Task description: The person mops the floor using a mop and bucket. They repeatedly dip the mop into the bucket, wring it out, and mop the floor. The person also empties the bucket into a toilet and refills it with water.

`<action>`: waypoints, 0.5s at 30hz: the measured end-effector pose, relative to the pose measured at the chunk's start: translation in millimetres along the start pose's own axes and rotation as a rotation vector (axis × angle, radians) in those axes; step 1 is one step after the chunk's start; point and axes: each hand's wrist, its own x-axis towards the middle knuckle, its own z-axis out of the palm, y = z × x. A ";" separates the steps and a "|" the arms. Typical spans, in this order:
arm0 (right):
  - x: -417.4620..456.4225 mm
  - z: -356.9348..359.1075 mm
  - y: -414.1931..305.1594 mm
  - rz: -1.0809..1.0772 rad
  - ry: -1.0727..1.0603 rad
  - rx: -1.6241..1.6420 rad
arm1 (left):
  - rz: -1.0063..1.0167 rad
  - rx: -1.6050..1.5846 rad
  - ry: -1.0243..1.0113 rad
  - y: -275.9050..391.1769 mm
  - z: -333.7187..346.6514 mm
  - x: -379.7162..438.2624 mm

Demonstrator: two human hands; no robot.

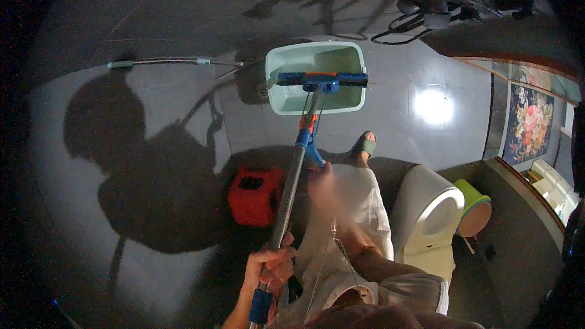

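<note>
A sponge mop with a grey metal pole (289,192) slants up in front of me. Around its lower pole, near a blue collar (259,306), my left hand (276,262) is closed. My right hand (321,180), partly blurred, is at the end of the blue squeeze lever (312,148) and appears to grip it. The blue-and-orange mop head (321,81) is over a pale green plastic tub (315,110), lying across its opening in view. Whether the head touches the tub's rim cannot be told. The tub's inside looks wet or shiny.
A red plastic stool (253,196) stands left of my legs. At right are a white toilet (422,219) and a green waste bin (470,208). A thin pole (160,61) lies along the wall. Shower fittings (432,9) hang upper right; a floral mat (529,123) lies beyond the doorway.
</note>
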 end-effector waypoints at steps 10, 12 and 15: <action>-25.6 -8.9 -7.4 0.023 -0.137 -0.014 | 0.089 0.002 0.103 -18.4 24.1 -0.6; -28.8 -5.1 -8.2 0.022 -0.064 -0.023 | 0.109 0.022 0.097 -20.4 24.3 -2.9; -26.0 -7.1 -4.5 0.001 -0.081 -0.003 | 0.118 0.048 0.108 -21.5 27.8 -5.4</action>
